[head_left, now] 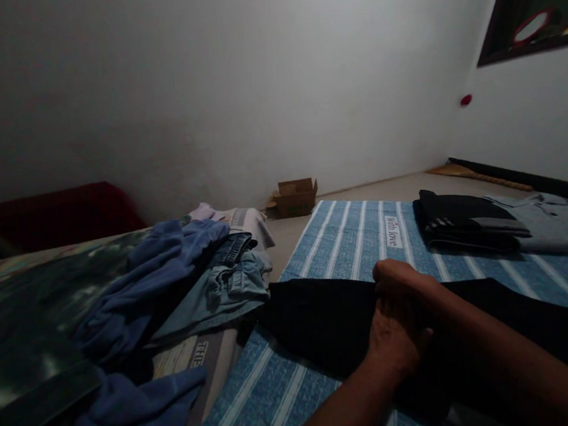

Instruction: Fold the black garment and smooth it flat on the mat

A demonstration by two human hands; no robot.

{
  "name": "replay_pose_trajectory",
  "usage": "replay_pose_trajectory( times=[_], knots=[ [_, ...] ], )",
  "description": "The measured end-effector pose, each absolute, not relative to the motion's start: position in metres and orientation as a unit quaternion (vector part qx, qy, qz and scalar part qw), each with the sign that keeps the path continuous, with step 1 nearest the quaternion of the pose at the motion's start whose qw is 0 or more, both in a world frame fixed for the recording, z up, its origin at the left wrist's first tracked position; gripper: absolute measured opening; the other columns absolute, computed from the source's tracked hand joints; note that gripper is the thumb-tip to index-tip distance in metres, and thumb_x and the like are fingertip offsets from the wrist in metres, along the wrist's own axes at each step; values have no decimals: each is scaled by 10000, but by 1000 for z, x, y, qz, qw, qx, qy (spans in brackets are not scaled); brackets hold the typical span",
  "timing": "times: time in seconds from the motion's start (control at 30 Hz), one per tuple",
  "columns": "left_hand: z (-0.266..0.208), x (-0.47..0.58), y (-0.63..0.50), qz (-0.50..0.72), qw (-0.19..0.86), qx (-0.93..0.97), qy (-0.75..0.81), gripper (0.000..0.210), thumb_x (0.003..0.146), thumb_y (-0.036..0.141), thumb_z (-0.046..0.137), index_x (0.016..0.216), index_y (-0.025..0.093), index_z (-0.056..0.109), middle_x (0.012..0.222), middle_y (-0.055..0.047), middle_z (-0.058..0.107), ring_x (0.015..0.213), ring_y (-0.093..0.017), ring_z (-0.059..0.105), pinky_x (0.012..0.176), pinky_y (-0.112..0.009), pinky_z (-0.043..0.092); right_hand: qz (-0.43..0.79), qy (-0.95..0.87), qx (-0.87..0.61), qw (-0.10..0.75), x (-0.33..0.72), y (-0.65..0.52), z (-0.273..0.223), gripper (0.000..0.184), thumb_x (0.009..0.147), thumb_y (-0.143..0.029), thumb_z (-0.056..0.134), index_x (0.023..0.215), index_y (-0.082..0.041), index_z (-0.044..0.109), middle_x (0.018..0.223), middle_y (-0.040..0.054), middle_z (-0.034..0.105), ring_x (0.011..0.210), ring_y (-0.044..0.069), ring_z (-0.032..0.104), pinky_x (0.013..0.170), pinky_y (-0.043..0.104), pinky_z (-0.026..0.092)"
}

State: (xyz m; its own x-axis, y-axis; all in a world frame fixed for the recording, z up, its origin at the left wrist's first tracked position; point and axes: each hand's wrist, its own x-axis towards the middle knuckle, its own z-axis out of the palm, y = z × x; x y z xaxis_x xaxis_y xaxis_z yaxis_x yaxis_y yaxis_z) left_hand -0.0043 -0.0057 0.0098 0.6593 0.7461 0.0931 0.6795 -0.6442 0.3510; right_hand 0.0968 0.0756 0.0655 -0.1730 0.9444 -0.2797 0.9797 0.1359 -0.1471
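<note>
A black garment [320, 327] lies spread across a blue mat with white stripes [346, 234]. My right hand [398, 279] comes in from the lower right, its fingers curled at the garment's far edge. My left hand [394, 343] rises from the bottom centre and rests on the black cloth just below the right hand. The fingers of the left hand are hidden behind my right wrist. The room is dim.
A folded black piece [460, 223] and a grey garment [561, 226] lie at the mat's far right. A heap of blue clothes [170, 277] sits on a low surface at the left. A small cardboard box [295, 198] stands by the white wall.
</note>
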Motion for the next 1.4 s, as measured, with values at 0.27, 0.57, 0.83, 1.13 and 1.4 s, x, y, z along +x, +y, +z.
replay_pose_trajectory(
  times=[0.27,0.57,0.83,1.13,1.4],
  knots=[
    [1,-2,-5,157,127,904,376,725,906,502,324,1445,53,140,1517,-156,198,1406,-297,91,1156,-459,136,-223,749,619,77,108,96,57,123,621,-216,656,715,-144,690,659,37,645,619,156,597,492,201,368],
    [-4,1,-7,168,106,907,371,688,923,484,282,1436,35,191,1485,-168,272,1391,-294,161,1148,-444,168,-238,764,599,3,113,82,62,47,615,-169,592,658,-151,586,590,-15,518,588,113,485,467,202,299],
    [-2,1,-10,149,72,911,379,637,942,435,251,1414,8,233,1453,-181,332,1378,-286,201,1130,-429,203,-307,762,571,-3,113,89,57,113,621,-246,632,682,-158,597,591,-26,527,609,121,501,519,213,344],
    [-8,3,-9,133,65,913,381,616,939,448,238,1402,45,288,1404,-175,396,1315,-296,294,1076,-456,274,-317,744,587,-37,111,97,50,98,590,-231,618,606,-160,553,560,-29,499,595,125,472,499,228,314],
    [1,3,-8,109,72,918,375,618,937,448,220,1405,51,294,1437,-181,351,1353,-299,231,1106,-503,190,-344,744,570,-55,113,100,42,137,621,-264,621,695,-149,620,614,-12,573,608,134,521,516,219,361]
  ],
)
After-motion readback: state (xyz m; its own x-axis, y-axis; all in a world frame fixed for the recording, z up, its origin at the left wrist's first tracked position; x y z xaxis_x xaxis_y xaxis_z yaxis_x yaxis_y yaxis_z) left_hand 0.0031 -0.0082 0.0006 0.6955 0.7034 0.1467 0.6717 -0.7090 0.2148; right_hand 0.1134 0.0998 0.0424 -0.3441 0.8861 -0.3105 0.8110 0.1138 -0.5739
